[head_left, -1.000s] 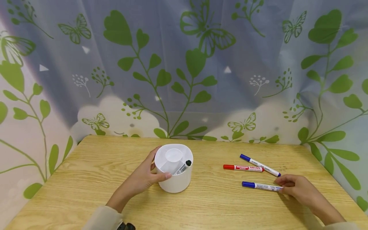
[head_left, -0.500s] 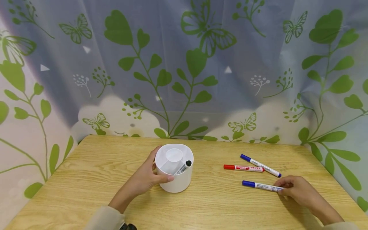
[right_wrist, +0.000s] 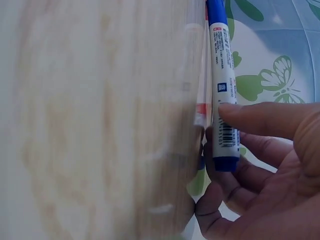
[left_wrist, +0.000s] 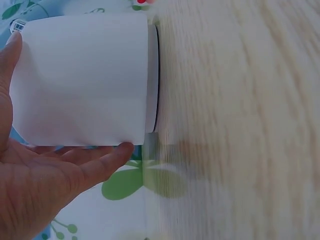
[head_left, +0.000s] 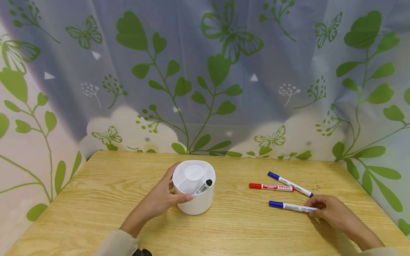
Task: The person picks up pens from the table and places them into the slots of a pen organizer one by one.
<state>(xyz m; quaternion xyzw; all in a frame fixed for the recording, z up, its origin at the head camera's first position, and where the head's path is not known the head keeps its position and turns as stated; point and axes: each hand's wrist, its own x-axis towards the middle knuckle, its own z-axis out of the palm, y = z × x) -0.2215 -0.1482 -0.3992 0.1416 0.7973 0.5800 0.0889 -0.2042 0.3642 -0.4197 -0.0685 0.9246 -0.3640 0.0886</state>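
Note:
My left hand [head_left: 160,195] holds the side of a white round pen holder [head_left: 200,204], with the thumb at its front rim and the fingers round its far left side. Inside the holder leans a black-capped marker [head_left: 202,187]. Over on the right, my right hand [head_left: 334,213] pinches the rear end of a blue-capped whiteboard marker [head_left: 289,207] between thumb and fingers. In the right wrist view this blue marker [right_wrist: 224,75] lies close over the table, its cap pointing away from the hand. The left wrist view shows the fingertips along the pen holder's wall [left_wrist: 85,80].
A red whiteboard marker [head_left: 271,187] and a second blue marker [head_left: 293,185] lie behind the held one, close to each other. The wooden table [head_left: 105,185] ends at a patterned curtain [head_left: 198,117] at the back and sides.
The pen holder and the left hand stay in place. The right hand keeps to the same spot, and the pinched blue marker has shifted only very slightly.

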